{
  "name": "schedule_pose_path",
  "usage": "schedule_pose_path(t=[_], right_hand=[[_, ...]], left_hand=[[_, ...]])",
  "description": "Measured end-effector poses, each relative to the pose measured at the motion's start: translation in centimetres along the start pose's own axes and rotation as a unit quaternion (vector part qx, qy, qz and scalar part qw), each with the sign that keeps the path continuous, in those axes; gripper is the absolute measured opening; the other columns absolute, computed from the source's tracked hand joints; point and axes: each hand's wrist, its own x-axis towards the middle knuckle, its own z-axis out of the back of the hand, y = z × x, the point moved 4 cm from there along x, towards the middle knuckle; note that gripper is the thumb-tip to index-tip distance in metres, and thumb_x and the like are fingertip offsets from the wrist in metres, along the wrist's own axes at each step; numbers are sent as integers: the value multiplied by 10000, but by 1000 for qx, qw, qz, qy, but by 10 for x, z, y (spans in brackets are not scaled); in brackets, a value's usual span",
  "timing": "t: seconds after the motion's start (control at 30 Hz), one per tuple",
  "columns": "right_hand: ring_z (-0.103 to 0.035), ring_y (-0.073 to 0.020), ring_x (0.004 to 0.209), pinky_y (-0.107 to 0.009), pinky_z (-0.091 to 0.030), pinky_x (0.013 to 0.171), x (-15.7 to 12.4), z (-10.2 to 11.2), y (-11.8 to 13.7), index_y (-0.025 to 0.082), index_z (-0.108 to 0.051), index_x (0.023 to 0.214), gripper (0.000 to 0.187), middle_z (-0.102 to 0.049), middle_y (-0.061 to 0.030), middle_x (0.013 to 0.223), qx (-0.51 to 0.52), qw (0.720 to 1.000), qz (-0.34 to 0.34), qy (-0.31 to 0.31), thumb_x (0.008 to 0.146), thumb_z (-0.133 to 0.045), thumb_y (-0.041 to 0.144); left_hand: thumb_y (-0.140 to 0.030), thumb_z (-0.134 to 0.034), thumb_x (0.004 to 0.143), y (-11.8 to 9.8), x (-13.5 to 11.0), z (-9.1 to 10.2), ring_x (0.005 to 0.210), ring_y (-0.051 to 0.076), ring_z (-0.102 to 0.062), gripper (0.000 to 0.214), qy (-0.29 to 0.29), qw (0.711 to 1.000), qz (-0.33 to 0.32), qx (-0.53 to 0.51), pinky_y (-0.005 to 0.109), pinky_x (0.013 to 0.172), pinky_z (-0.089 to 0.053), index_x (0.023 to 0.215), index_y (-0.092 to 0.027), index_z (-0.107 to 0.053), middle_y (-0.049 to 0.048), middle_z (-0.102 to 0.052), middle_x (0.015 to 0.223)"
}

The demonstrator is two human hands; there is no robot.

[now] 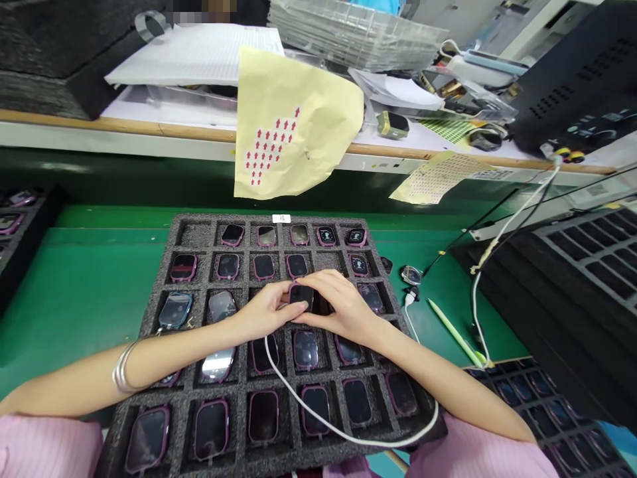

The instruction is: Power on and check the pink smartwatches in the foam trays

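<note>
A smartwatch case (301, 297) with a dark screen and purple edge is held over the middle of a grey foam tray (179, 221). My left hand (269, 311) is closed on its left side, thumb lying across the lower screen. My right hand (343, 302) grips it from the right, fingers along the top edge and thumb below. A white cable (318, 418) emerges under my left hand and loops over the tray toward my right forearm; its end near the watch is hidden. Several similar watches, such as a purple one (263, 416), sit in the tray's compartments.
A shelf edge (199, 133) with hanging yellow sheets (298, 119) runs across the back. On the green table to the right lie a light green pen (455, 332), a small round-cornered device (411, 275) and a cable plug (411, 297). Stacked black foam trays (562, 292) stand farther right.
</note>
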Motion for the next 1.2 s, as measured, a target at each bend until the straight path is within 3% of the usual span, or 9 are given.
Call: schedule_pose_path(t=[0.17, 0.43, 0.6, 0.7, 0.77, 0.83, 0.93, 1.0, 1.2], right_hand=[[-603, -267, 1027, -441, -478, 876, -4, -1, 0, 162, -487, 1247, 514, -641, -135, 1099, -2, 1000, -1, 17, 822, -681, 377], [-609, -256, 1024, -426, -492, 875, -6, -1, 2, 170, -505, 1225, 473, -652, -121, 1092, 7, 1000, -15, -10, 826, -676, 357], [-608, -259, 999, -429, -487, 866, -8, 0, 4, 165, -523, 1199, 455, -650, -122, 1059, 22, 999, -18, -21, 817, -690, 348], [-591, -261, 1004, -423, -485, 863, -8, 3, 6, 165, -528, 1209, 490, -627, -120, 1068, 72, 996, -36, -32, 793, -721, 338], [-582, -245, 987, -402, -490, 856, -7, 6, 6, 168, -540, 1221, 520, -603, -110, 1059, 154, 986, -55, -34, 779, -736, 361], [-571, -218, 954, -383, -492, 852, -6, 7, 6, 181, -565, 1216, 458, -577, -92, 1023, 251, 964, -78, -31, 823, -687, 381], [-555, -192, 935, -381, -485, 859, -5, 7, 5, 220, -618, 1169, 305, -539, -64, 980, 367, 923, -111, -19, 897, -599, 355], [-548, -185, 942, -381, -476, 868, -4, 6, 3, 239, -649, 1136, 272, -526, -54, 975, 421, 899, -121, -7, 881, -629, 331], [-534, -244, 1099, -458, -402, 963, 1, 5, 7, 263, -697, 1093, 295, -605, -92, 1141, 497, 865, -65, 18, 801, -733, 284]], left_hand=[[-305, -598, 842, 5, 1, 0, 813, 183, -581, 251, 19, 1000, 14, 0, 286, 724, -448, 1002, -112, -579, 55, -645, 891], [-308, -593, 849, 5, 0, 0, 934, 218, -584, 289, 24, 1000, 7, 18, 332, 848, -450, 1061, -113, -569, 76, -651, 985], [-314, -617, 835, -2, -1, -2, 848, 186, -583, 282, 32, 999, 12, -2, 291, 766, -462, 1036, -119, -586, 59, -654, 922], [-368, -658, 803, -6, -4, -1, 624, 115, -524, 294, 32, 998, 38, -27, 224, 577, -424, 945, -116, -604, 15, -608, 741], [-410, -665, 791, -7, -7, -1, 435, 56, -371, 320, 53, 994, 76, -61, 189, 418, -297, 897, -115, -598, -34, -518, 584], [-423, -657, 797, -8, -10, -3, 365, 26, -243, 326, 97, 985, 99, -105, 186, 359, -181, 876, -115, -589, -37, -510, 547], [-403, -664, 794, -12, -12, -4, 366, 18, -239, 305, 147, 975, 83, -146, 189, 352, -172, 846, -111, -590, 25, -596, 615], [-396, -665, 794, -13, -12, -4, 379, 25, -258, 302, 161, 975, 73, -137, 186, 357, -187, 850, -109, -595, 28, -592, 608], [-352, -697, 767, -11, -14, -5, 382, 28, -235, 266, 199, 977, 27, -72, 162, 358, -155, 813, -104, -615, -72, -394, 458]])
